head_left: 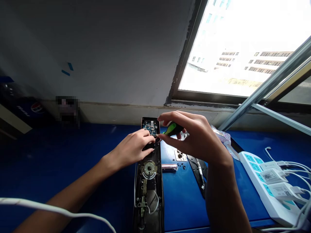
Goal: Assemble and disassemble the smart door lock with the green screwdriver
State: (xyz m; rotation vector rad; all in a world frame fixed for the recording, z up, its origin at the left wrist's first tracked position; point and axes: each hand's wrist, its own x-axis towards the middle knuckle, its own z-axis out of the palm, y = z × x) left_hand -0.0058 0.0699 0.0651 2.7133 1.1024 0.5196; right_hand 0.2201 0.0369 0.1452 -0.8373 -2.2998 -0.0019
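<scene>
A long dark device housing (pixel 160 181) lies open, running away from me, with a round metal part (pixel 149 168) and white wires inside. A blue circuit board (pixel 153 124) sits at its far end. My left hand (pixel 134 144) rests over the housing just below the board, fingers bent; whether they grip anything small is hidden. In my right hand (pixel 191 132) is a green and black screwdriver (pixel 172 128), held by the handle above the housing's right edge. Its tip is too small to make out.
Right of the housing are a pinkish cylinder (pixel 169 167), small screws (pixel 182 166), a metal plate (pixel 180 154) and a black panel (pixel 194 166). Farther right stands a white power strip (pixel 255 181) with chargers. A white cable (pixel 60 210) crosses the lower left.
</scene>
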